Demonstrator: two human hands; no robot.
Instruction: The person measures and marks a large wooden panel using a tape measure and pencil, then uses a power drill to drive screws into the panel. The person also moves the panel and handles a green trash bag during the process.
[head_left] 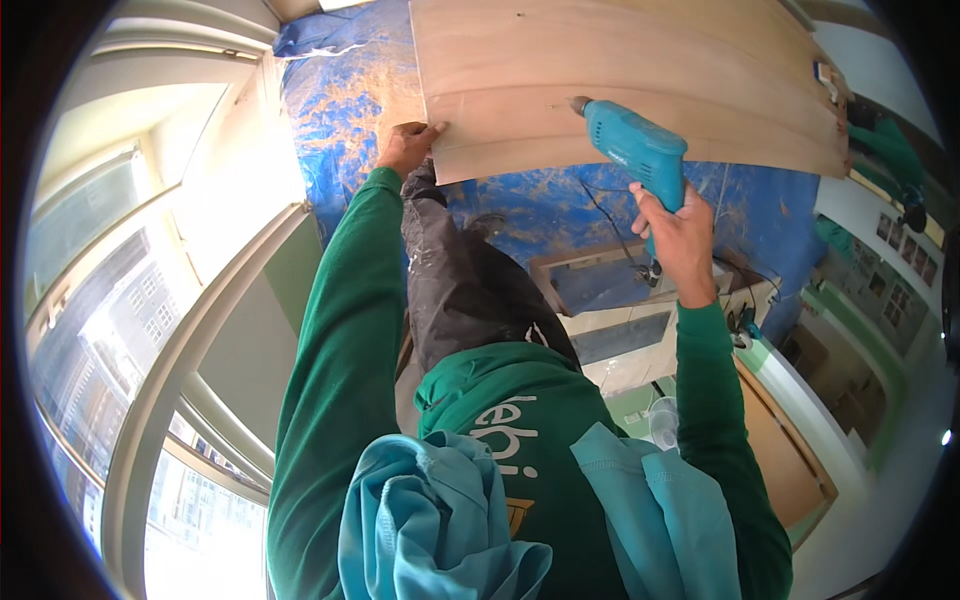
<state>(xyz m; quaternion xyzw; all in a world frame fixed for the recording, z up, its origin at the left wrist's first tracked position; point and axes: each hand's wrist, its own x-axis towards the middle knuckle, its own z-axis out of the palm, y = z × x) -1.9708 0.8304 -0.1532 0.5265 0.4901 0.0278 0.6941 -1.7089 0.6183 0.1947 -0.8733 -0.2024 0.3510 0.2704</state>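
Fingers of the left hand (pixel 408 146): pressed together and flat against the lower left corner of the wide, pale brown plywood sheet (pixel 640 80), thumb tip on its face, the rest of the fingers at its edge.
Fingers of the right hand (pixel 682 238): clamped round the grip of the teal plastic electric drill (pixel 634 146), thumb to the left of the handle, the other fingers wrapped behind it.
Drill: tilted, its metal chuck and bit pointing up and left, the tip touching the face of the plywood sheet near the sheet's lower edge, well right of the left hand.
Drill cord: a thin black cable (pixel 610 225) hangs from the base of the handle and runs down toward the workbench.
Plywood sheet: fills the top centre and right of the view, lying over blue plastic sheeting (pixel 340 110) speckled with brown dust; faint curved grain lines cross it.
Arms: both in dark green long sleeves (pixel 335 380), reaching up from the lower edge; a light teal cloth (pixel 440 520) hangs at the chest.
Legs: dark grey, paint-flecked trousers (pixel 465 280) between the arms.
Left side: a pale window frame (pixel 180 350) with bright glass and buildings outside.
Below the right hand: a pale wooden workbench with open frames (pixel 620 320), beside a brown panel (pixel 775 450).
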